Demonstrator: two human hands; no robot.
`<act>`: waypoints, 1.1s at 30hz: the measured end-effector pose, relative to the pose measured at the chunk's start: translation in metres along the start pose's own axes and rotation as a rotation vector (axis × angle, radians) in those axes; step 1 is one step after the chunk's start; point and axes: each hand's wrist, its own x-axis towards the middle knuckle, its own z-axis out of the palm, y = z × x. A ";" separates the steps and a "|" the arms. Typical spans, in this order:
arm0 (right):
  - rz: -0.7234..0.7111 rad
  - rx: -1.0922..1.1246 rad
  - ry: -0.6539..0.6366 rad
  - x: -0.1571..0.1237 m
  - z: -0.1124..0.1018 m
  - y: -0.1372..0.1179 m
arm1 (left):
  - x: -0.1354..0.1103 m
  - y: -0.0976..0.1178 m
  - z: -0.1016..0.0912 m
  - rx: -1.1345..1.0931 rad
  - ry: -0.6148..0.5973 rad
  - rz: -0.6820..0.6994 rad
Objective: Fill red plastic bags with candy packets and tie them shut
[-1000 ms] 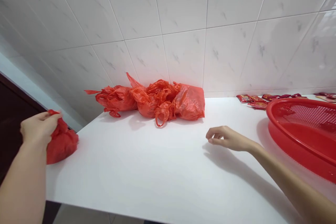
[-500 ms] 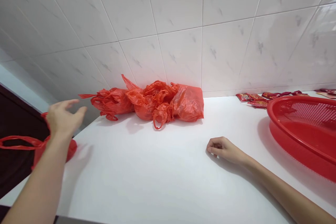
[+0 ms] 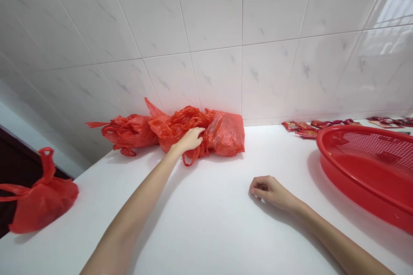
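My left hand (image 3: 191,139) reaches across the white counter (image 3: 206,223) and closes its fingers on the heap of crumpled red plastic bags (image 3: 222,133) lying against the tiled wall. My right hand (image 3: 270,190) rests on the counter with its fingers curled in loosely, and I see nothing in it. A filled, knotted red plastic bag (image 3: 40,200) sits by itself at the counter's left edge, well away from both hands.
A large red plastic basket (image 3: 371,167) stands at the right. Several small red packets (image 3: 300,127) lie along the back wall behind it. A dark doorway opens at the far left, beyond the counter's edge.
My left hand let go of the knotted red bag at the left edge and moved right and forward to the heap of bags. My right hand curled in and settled on the counter.
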 end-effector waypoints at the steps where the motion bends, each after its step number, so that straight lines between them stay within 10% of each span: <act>1: 0.000 -0.004 -0.002 0.000 0.000 0.000 | 0.007 0.000 0.003 0.028 -0.040 -0.011; 12: 0.007 -0.052 0.001 -0.001 -0.001 -0.003 | 0.030 -0.014 0.013 0.141 -0.255 -0.168; 33: 0.000 -0.063 0.008 -0.002 0.001 -0.003 | 0.019 -0.030 -0.006 -0.413 0.804 -0.314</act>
